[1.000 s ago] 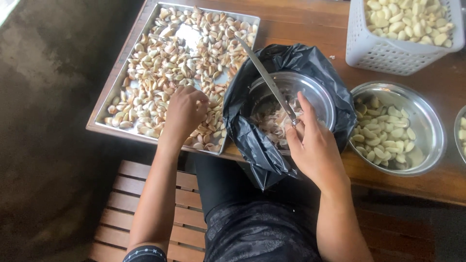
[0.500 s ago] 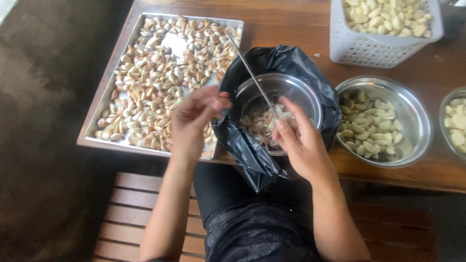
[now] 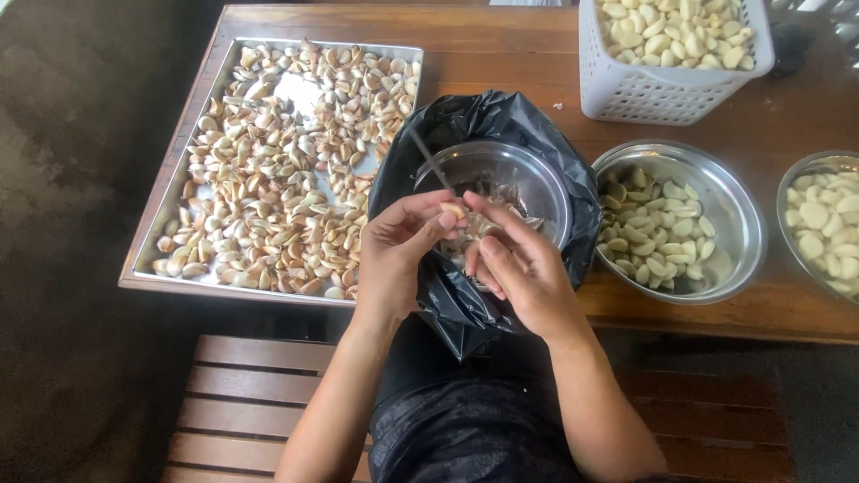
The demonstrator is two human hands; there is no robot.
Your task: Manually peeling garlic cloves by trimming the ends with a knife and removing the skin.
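Pinching a garlic clove (image 3: 453,212), left hand (image 3: 398,255) meets right hand (image 3: 519,268).

A small pale garlic clove (image 3: 455,212), still in its skin, sits near the centre of the frame, pinched at the fingertips. A thin metal knife (image 3: 433,165) points up-left from it, blade tilted over the bowl.

Shiny metal bowl (image 3: 528,174), glossy black plastic bag (image 3: 488,116), wooden table (image 3: 501,54).
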